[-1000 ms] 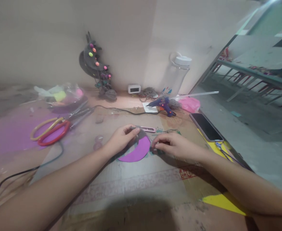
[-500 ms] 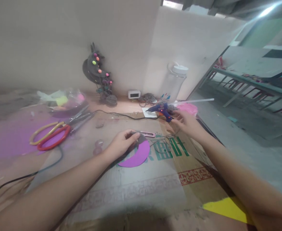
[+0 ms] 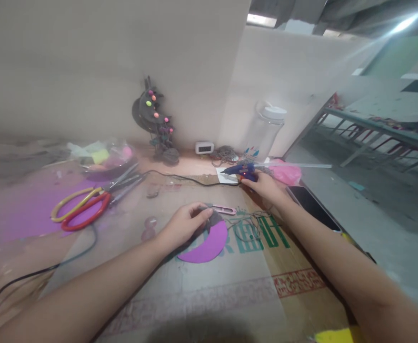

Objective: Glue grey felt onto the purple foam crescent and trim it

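Observation:
My left hand (image 3: 189,223) pinches a purple crescent cutout (image 3: 209,245) by its upper tip, where a grey piece covers the purple. The crescent lies low over the printed cardboard (image 3: 209,300). At the back right, my right hand (image 3: 264,188) is wrapped around the handle of a blue hot glue gun (image 3: 238,169), hiding most of the handle. A long clear glue stick (image 3: 298,165) sticks out from the gun's rear. Its nozzle points left over a small white card (image 3: 223,175). A pink utility knife (image 3: 225,209) lies just beyond my left hand.
Red-and-yellow-handled scissors (image 3: 85,212) lie on the left by a bag of coloured bits (image 3: 104,157). A black cord (image 3: 180,176) runs behind. A clear bottle (image 3: 266,133), a small clock (image 3: 204,147) and a decorated dark crescent (image 3: 152,112) stand at the back. A phone (image 3: 314,207) lies right.
My right hand's fingers have closed around the glue gun's handle. The left hand keeps its hold on the crescent. The camera view has shifted slightly, showing the phone.

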`<state>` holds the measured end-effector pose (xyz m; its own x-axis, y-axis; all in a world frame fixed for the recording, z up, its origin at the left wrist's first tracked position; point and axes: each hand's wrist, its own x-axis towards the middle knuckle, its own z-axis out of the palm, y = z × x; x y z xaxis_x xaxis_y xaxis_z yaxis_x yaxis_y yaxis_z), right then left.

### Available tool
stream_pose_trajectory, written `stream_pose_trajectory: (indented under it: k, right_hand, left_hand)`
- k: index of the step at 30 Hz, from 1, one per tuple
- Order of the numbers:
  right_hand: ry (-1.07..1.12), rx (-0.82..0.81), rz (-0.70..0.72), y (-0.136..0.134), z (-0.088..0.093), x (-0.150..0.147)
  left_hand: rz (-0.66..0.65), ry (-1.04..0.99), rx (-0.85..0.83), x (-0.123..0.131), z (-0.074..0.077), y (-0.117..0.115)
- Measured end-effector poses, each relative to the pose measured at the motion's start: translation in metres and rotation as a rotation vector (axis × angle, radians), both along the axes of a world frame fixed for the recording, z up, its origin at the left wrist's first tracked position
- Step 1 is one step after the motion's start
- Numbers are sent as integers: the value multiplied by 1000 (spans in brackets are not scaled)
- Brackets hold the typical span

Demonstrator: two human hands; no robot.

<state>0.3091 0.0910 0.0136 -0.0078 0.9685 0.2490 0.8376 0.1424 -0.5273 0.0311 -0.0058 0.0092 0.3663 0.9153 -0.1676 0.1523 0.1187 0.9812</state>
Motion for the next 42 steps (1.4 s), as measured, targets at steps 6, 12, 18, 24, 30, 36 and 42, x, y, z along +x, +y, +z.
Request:
stream_pose_trajectory:
  k: [6, 12, 18, 24, 30, 36, 42]
  right_hand:
    - [39, 42, -97, -14, 19, 2]
    - [149, -55, -7, -71, 33, -12]
    - [192, -213, 56, -125, 17, -23]
    - [273, -174, 227, -130, 8, -27]
    - [288, -249, 201, -131, 3, -23]
    - [307, -277, 257, -133, -1, -22]
    - [277, -262, 231, -131, -2, -22]
  left_hand:
    - [16, 2, 16, 0, 2, 0]
    - [4, 27, -12, -3, -5, -2]
    - [12, 73, 120, -5, -5, -1]
    - [52, 109, 189, -6, -3, -1]
    - [92, 159, 178, -6, -1, -2]
    - [96, 131, 190, -7, -3, -1]
    - [96, 124, 192, -7, -2, -1]
